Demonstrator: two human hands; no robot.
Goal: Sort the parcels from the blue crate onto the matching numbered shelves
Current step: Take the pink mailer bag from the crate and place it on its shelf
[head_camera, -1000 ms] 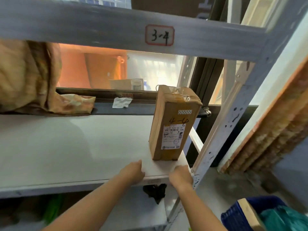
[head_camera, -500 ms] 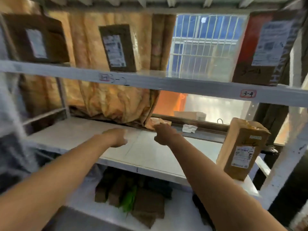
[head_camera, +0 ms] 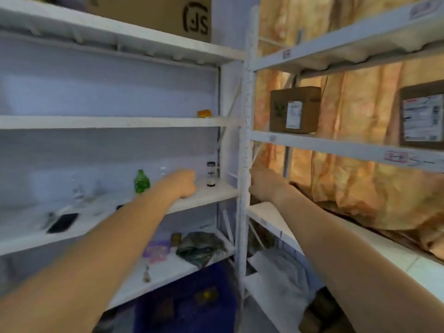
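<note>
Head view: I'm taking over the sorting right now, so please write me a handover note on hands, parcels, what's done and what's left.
Left hand: loosely curled, holds nothing, over the left rack's middle shelf, right of the green bottle.
Right hand: by the rack upright, no parcel in it; fingers hidden.
Parcels: a brown box and a second box stand on the right rack's labelled shelf.
Blue crate: on the floor, low in the picture; contents too blurred to count.
Done: those two boxes seem shelved.
Left: check the crate and match numbers; the shelf labels are unreadable here.

Three cardboard boxes (head_camera: 295,109) (head_camera: 421,114) (head_camera: 153,13), one green bottle (head_camera: 141,182), one phone (head_camera: 63,222), one blue crate (head_camera: 187,299), two hands (head_camera: 183,183) (head_camera: 265,185)
</note>
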